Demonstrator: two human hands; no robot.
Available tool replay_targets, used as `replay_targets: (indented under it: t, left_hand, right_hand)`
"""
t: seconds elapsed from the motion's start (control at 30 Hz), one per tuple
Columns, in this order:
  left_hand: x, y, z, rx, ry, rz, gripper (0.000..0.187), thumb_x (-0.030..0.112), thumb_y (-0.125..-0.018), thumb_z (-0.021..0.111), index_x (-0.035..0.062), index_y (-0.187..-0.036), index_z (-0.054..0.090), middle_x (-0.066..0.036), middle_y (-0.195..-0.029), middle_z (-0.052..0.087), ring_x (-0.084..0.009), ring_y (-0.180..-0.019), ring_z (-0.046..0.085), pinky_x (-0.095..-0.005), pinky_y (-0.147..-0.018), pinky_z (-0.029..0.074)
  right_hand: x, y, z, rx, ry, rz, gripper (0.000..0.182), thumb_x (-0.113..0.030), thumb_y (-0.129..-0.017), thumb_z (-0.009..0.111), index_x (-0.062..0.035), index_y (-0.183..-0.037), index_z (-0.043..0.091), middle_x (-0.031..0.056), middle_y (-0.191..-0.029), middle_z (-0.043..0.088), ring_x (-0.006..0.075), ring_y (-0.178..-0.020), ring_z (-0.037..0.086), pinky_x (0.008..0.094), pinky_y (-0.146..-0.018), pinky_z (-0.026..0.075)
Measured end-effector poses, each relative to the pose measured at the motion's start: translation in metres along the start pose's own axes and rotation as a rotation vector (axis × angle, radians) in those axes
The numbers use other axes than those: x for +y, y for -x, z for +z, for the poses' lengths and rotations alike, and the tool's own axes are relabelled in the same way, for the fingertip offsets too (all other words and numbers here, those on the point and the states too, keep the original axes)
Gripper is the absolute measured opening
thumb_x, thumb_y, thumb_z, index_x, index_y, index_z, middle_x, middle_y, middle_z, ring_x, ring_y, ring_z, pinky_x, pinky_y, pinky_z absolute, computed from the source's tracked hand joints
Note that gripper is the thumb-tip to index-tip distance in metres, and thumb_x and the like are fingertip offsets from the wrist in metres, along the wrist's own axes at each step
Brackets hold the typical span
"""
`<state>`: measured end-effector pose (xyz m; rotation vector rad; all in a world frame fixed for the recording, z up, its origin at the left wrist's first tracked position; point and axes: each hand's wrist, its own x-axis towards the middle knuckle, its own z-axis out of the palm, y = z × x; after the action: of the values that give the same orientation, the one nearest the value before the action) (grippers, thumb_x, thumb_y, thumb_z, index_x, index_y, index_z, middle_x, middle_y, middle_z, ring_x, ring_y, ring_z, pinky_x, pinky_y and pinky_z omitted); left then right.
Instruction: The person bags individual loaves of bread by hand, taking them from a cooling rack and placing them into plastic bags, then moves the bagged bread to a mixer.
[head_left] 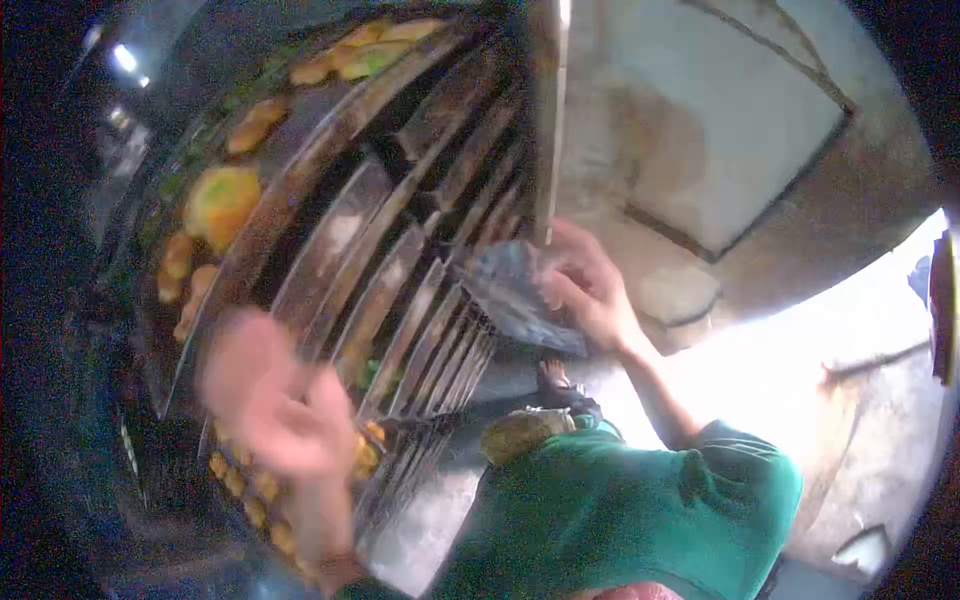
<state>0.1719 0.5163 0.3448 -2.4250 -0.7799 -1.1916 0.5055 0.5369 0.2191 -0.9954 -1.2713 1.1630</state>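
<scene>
Two hands over stacked metal trays (pixel 400 290), right hand (pixel 590 290) gripping a grey cloth (pixel 515 295), left hand (pixel 275 400) blurred, grip unclear, yellow food pieces (pixel 220 200) alongside.

Person wears green short-sleeved shirt (pixel 620 510); cloth plain, no print visible, sleeve hem ends above elbow on right arm. Right forearm bare, no watch or band seen. Right hand (pixel 590 285) bare, no glove, no ring visible. Left hand (pixel 275 400) bare too, heavily blurred, details lost. Dark band (pixel 340 570) sits at left wrist, near bottom edge; too blurred to tell strap from cuff.
</scene>
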Motion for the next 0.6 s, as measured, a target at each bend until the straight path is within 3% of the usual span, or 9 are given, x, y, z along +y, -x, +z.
replay_targets:
  t: [0.1, 0.13, 0.17, 0.23, 0.3, 0.37, 0.47, 0.53, 0.6]
  left_hand:
    - [0.075, 0.034, 0.086, -0.153, 0.569, -0.596, 0.072, 0.038, -0.092, 0.068, 0.0016, -0.145, 0.035, -0.024, -0.144, 0.043, -0.0337, -0.133, 0.043, -0.0487, -0.111, 0.036]
    - [0.092, 0.038, 0.119, -0.043, 0.825, -0.661, 0.077, 0.039, -0.092, 0.068, 0.0032, -0.149, 0.031, -0.022, -0.146, 0.043, -0.0324, -0.135, 0.043, -0.0476, -0.112, 0.036]
    - [0.102, 0.046, 0.15, 0.051, 1.087, -0.737, 0.082, 0.041, -0.091, 0.068, 0.0047, -0.152, 0.026, -0.019, -0.147, 0.043, -0.031, -0.136, 0.042, -0.0465, -0.112, 0.036]
    - [0.071, 0.09, 0.209, 0.057, 1.278, -1.036, 0.086, 0.044, -0.093, 0.064, 0.0078, -0.156, 0.019, -0.017, -0.149, 0.041, -0.0311, -0.136, 0.042, -0.046, -0.113, 0.035]
    - [0.062, 0.063, 0.19, 0.198, 1.365, -1.122, 0.082, 0.051, -0.094, 0.06, 0.0019, -0.151, 0.028, -0.021, -0.144, 0.045, -0.0355, -0.128, 0.051, -0.0459, -0.11, 0.039]
    - [0.033, 0.073, 0.183, 0.246, 1.486, -1.248, 0.07, 0.046, -0.098, 0.056, -0.0004, -0.147, 0.036, -0.02, -0.133, 0.055, -0.0331, -0.122, 0.055, -0.0441, -0.107, 0.042]
    - [0.066, 0.076, 0.221, 0.057, 1.195, -1.179, 0.041, 0.032, -0.103, 0.052, -0.0015, -0.127, 0.054, -0.013, -0.118, 0.063, -0.0218, -0.112, 0.059, -0.0374, -0.1, 0.046]
    - [0.081, 0.067, 0.223, -0.011, 1.247, -1.145, 0.015, 0.011, -0.1, 0.058, -0.0015, -0.107, 0.061, -0.005, -0.107, 0.064, -0.0128, -0.101, 0.059, -0.0308, -0.09, 0.049]
    - [0.104, 0.061, 0.23, -0.064, 1.29, -1.177, 0.012, 0.003, -0.096, 0.06, -0.0017, -0.106, 0.061, -0.005, -0.105, 0.064, -0.0135, -0.099, 0.059, -0.0289, -0.088, 0.049]
  right_hand:
    - [-0.009, 0.02, 0.018, 0.097, 0.287, -0.107, 0.055, -0.013, -0.094, 0.064, -0.0061, -0.143, 0.042, 0.0153, -0.121, 0.061, 0.0245, -0.103, 0.066, 0.037, -0.087, 0.054]
    - [-0.014, 0.027, 0.025, 0.092, 0.361, -0.108, 0.053, -0.014, -0.094, 0.064, -0.0054, -0.142, 0.043, 0.0179, -0.127, 0.06, 0.0266, -0.109, 0.066, 0.0377, -0.09, 0.054]
    - [0.003, 0.029, 0.038, 0.082, 0.463, -0.154, 0.025, -0.015, -0.094, 0.065, 0.0002, -0.114, 0.064, 0.0198, -0.14, 0.052, 0.0302, -0.125, 0.056, 0.0413, -0.096, 0.05]
    - [0.029, 0.013, 0.051, -0.238, 0.321, -0.332, 0.052, -0.012, -0.094, 0.064, -0.0055, -0.142, 0.045, 0.0219, -0.137, 0.053, 0.0358, -0.122, 0.056, 0.0428, -0.103, 0.046]
    - [0.034, 0.014, 0.083, -0.286, 0.34, -0.319, 0.064, -0.005, -0.094, 0.058, -0.007, -0.151, 0.028, 0.0224, -0.135, 0.054, 0.0375, -0.114, 0.059, 0.0439, -0.101, 0.046]
    - [0.003, 0.013, 0.09, -0.374, 0.263, -0.056, 0.054, -0.004, -0.093, 0.057, -0.0056, -0.144, 0.039, 0.0219, -0.136, 0.052, 0.0378, -0.12, 0.055, 0.0448, -0.1, 0.045]
    - [0.02, 0.029, 0.011, -0.188, 0.477, -0.511, 0.047, -0.008, -0.093, 0.06, -0.0073, -0.138, 0.048, 0.0198, -0.136, 0.051, 0.038, -0.124, 0.051, 0.0439, -0.102, 0.042]
    - [-0.006, 0.04, -0.013, -0.03, 0.695, -0.579, 0.043, -0.011, -0.092, 0.062, -0.0087, -0.134, 0.053, 0.0182, -0.136, 0.05, 0.0377, -0.127, 0.048, 0.0436, -0.104, 0.04]
    - [-0.025, 0.051, -0.038, 0.06, 0.822, -0.674, 0.039, -0.014, -0.092, 0.065, -0.0099, -0.129, 0.057, 0.0154, -0.129, 0.052, 0.0354, -0.118, 0.054, 0.0425, -0.098, 0.045]
